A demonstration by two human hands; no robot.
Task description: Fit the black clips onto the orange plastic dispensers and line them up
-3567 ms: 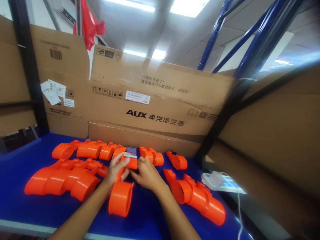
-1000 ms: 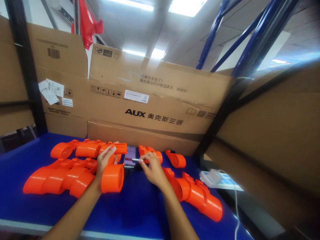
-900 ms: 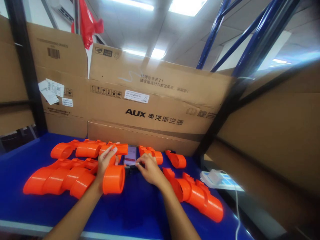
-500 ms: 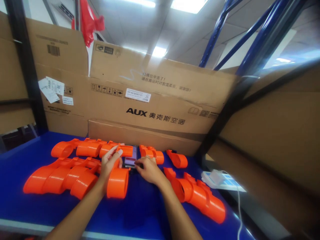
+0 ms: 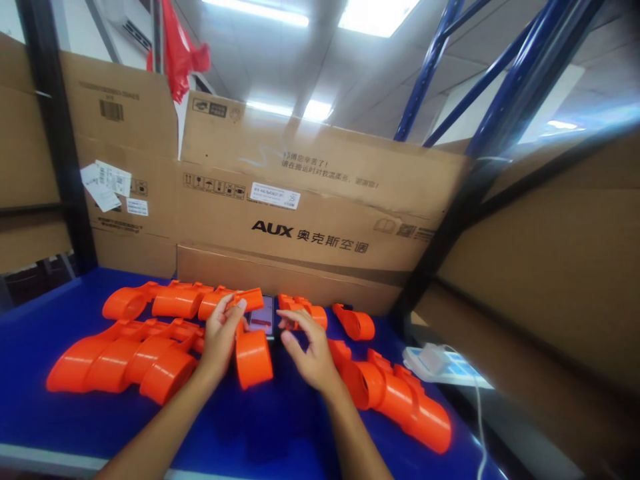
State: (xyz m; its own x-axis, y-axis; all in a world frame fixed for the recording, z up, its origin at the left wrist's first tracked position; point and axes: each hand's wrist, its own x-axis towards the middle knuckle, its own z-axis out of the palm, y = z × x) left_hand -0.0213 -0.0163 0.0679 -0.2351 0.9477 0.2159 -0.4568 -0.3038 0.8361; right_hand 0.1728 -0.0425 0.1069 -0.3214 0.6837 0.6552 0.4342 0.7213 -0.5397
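Gripping an orange moulded plastic duct piece (image 5: 251, 340) around its neck, the left hand (image 5: 220, 337) is tilting its round mouth forward; half a second ago that mouth was sitting lower and more upright. Behind it, the tall brown cardboard carton (image 5: 310, 220) is walling off the blue worktop (image 5: 60, 320). Left of the held piece, a row of matching orange ducts (image 5: 125, 360) is lying nested. Just right, the right hand (image 5: 310, 350) is hovering open-fingered and empty, lifted off the small dark phone (image 5: 263, 319) lying flat behind the piece
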